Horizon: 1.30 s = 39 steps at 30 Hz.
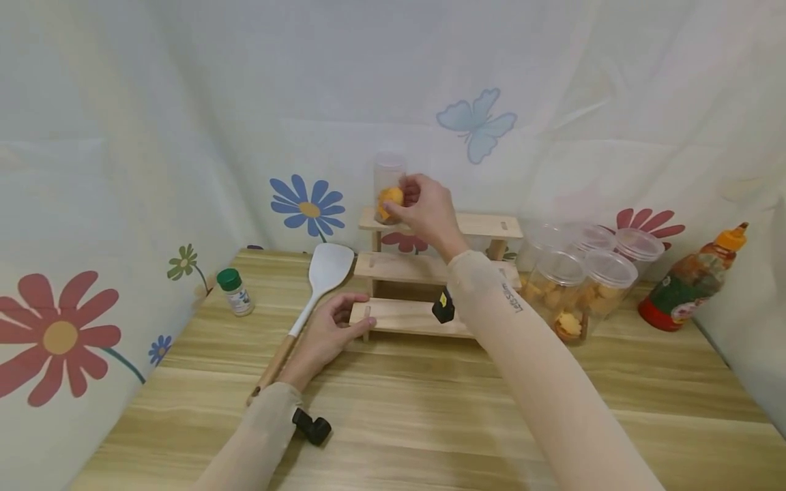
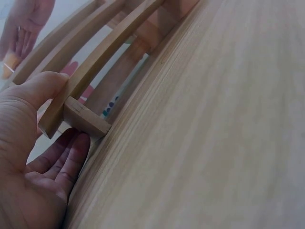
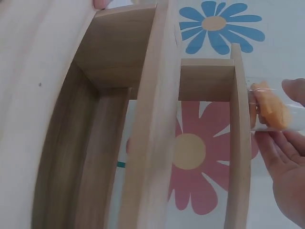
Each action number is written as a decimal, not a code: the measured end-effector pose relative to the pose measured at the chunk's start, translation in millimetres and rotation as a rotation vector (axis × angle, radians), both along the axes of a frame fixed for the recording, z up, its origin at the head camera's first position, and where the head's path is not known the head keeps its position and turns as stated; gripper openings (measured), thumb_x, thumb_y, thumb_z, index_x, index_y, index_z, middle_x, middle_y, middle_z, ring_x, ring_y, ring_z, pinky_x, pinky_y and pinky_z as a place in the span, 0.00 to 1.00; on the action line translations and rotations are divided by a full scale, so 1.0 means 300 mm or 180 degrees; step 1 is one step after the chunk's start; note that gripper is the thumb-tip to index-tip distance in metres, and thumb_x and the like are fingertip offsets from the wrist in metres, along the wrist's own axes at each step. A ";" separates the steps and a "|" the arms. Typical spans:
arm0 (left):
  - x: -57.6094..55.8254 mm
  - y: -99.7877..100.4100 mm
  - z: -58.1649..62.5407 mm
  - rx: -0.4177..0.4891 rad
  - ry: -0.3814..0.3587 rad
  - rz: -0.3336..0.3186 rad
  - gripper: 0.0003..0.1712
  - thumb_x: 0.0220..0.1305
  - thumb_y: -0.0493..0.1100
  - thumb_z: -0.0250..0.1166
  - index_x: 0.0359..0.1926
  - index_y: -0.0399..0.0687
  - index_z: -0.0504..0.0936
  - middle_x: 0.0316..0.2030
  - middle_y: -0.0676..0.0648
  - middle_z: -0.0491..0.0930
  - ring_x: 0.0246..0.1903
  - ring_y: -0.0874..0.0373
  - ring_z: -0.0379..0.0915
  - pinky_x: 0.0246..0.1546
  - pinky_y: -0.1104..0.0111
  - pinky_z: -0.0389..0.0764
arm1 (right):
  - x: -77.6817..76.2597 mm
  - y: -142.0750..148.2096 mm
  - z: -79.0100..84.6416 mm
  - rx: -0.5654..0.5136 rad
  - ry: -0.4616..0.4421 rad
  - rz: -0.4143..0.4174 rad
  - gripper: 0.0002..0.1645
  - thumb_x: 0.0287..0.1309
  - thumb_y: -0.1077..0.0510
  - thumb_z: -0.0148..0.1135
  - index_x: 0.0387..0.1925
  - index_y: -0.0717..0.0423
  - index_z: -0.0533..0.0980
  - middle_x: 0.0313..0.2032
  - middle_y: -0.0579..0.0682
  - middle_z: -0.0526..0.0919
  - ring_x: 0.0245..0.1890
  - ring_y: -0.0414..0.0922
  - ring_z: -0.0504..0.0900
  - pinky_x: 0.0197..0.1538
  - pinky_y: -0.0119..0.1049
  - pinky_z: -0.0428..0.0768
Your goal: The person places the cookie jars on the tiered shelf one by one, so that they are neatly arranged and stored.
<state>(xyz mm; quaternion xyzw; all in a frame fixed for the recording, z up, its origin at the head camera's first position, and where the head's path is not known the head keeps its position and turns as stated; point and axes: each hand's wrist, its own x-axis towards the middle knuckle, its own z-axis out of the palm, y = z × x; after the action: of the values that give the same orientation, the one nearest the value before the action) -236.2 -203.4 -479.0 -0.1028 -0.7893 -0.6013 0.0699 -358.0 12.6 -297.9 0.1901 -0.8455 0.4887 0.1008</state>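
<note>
A three-tier wooden shelf stands at the back of the table. On the left end of its top tier is a clear plastic jar with orange pieces inside, upright, its base right at the board. My right hand grips this jar from the right, thumb in front and fingers behind; the right wrist view shows the jar between thumb and fingers. My left hand holds the left end of the lowest tier. In the left wrist view its thumb lies on the board and the fingers are by the leg.
Several clear jars with orange pieces stand right of the shelf, beside a red sauce bottle. A white spatula with a wooden handle lies left of the shelf. Farther left is a green-capped shaker. A flower-print curtain hangs behind.
</note>
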 end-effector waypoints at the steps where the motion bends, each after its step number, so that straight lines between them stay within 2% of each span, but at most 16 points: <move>1: 0.002 0.004 0.002 0.0016 -0.0009 -0.0006 0.28 0.68 0.41 0.82 0.67 0.45 0.85 0.57 0.38 0.87 0.50 0.50 0.81 0.47 0.71 0.81 | 0.003 0.005 -0.004 0.0017 -0.0010 -0.0002 0.35 0.68 0.54 0.81 0.68 0.65 0.77 0.60 0.60 0.87 0.59 0.54 0.88 0.65 0.42 0.85; 7: 0.020 0.034 0.038 0.0007 -0.0101 -0.0047 0.29 0.70 0.35 0.79 0.68 0.34 0.82 0.56 0.31 0.86 0.50 0.46 0.82 0.47 0.73 0.81 | 0.042 0.060 -0.034 -0.0188 -0.0046 -0.0012 0.46 0.65 0.50 0.84 0.76 0.62 0.73 0.64 0.59 0.85 0.63 0.54 0.86 0.69 0.45 0.83; 11: 0.026 0.044 0.054 -0.0019 -0.0128 -0.0030 0.28 0.70 0.34 0.79 0.67 0.33 0.82 0.56 0.31 0.86 0.50 0.45 0.82 0.47 0.73 0.81 | 0.087 0.106 -0.031 -0.0408 0.0035 -0.0004 0.48 0.64 0.49 0.85 0.77 0.59 0.72 0.66 0.58 0.84 0.66 0.55 0.84 0.71 0.47 0.80; 14: 0.016 0.041 0.034 0.0000 -0.0111 -0.0013 0.29 0.70 0.36 0.80 0.68 0.36 0.83 0.57 0.33 0.86 0.51 0.46 0.82 0.47 0.73 0.81 | 0.129 0.142 -0.021 -0.0494 0.0100 -0.0032 0.48 0.63 0.46 0.85 0.78 0.55 0.73 0.68 0.57 0.84 0.66 0.56 0.83 0.71 0.48 0.80; 17: 0.001 0.033 0.007 -0.0001 -0.0106 -0.0036 0.29 0.70 0.40 0.81 0.68 0.41 0.83 0.58 0.36 0.86 0.52 0.47 0.82 0.48 0.72 0.81 | 0.177 0.183 -0.013 -0.0518 0.0229 -0.0095 0.47 0.65 0.45 0.83 0.79 0.51 0.73 0.68 0.54 0.83 0.66 0.53 0.83 0.71 0.47 0.80; 22: -0.009 0.013 -0.009 -0.0033 -0.0100 -0.0043 0.29 0.69 0.46 0.82 0.67 0.49 0.85 0.58 0.40 0.87 0.51 0.50 0.83 0.49 0.70 0.83 | 0.254 0.256 -0.016 -0.0642 0.0589 -0.0209 0.46 0.65 0.50 0.84 0.79 0.51 0.72 0.68 0.50 0.84 0.66 0.48 0.84 0.70 0.47 0.80; 26: -0.007 -0.009 -0.011 -0.0028 -0.0066 -0.0002 0.27 0.68 0.46 0.83 0.65 0.50 0.86 0.56 0.41 0.87 0.51 0.51 0.83 0.50 0.70 0.83 | 0.304 0.313 -0.028 -0.0760 0.0725 -0.0245 0.49 0.65 0.54 0.84 0.82 0.53 0.69 0.69 0.51 0.83 0.67 0.47 0.83 0.70 0.45 0.79; 31: -0.005 -0.018 -0.020 0.0013 -0.0037 -0.0056 0.27 0.69 0.44 0.82 0.66 0.49 0.85 0.57 0.41 0.88 0.50 0.52 0.82 0.49 0.70 0.82 | 0.365 0.415 -0.037 -0.0851 0.0780 -0.0314 0.49 0.67 0.58 0.81 0.83 0.51 0.67 0.70 0.50 0.82 0.68 0.47 0.82 0.70 0.38 0.77; 35: -0.006 -0.016 -0.023 0.0028 -0.0016 -0.0061 0.27 0.69 0.43 0.82 0.66 0.49 0.86 0.57 0.40 0.88 0.50 0.52 0.83 0.49 0.71 0.83 | 0.399 0.509 -0.041 -0.0918 0.0822 -0.0512 0.48 0.66 0.62 0.81 0.82 0.50 0.70 0.69 0.50 0.82 0.67 0.47 0.83 0.69 0.34 0.77; 39: -0.012 -0.012 -0.018 0.0004 -0.0020 -0.0068 0.27 0.69 0.43 0.82 0.66 0.49 0.86 0.58 0.40 0.87 0.50 0.52 0.83 0.49 0.71 0.83 | 0.430 0.618 -0.051 -0.0941 0.0833 -0.0857 0.46 0.65 0.63 0.81 0.80 0.49 0.72 0.68 0.49 0.83 0.65 0.44 0.84 0.67 0.30 0.78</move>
<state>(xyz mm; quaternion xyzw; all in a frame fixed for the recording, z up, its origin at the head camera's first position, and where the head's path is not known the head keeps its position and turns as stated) -239.7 -206.9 -484.3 -0.1092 -0.7880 -0.6028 0.0610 -229.0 198.1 -313.3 0.1205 -0.7622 0.5605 0.3005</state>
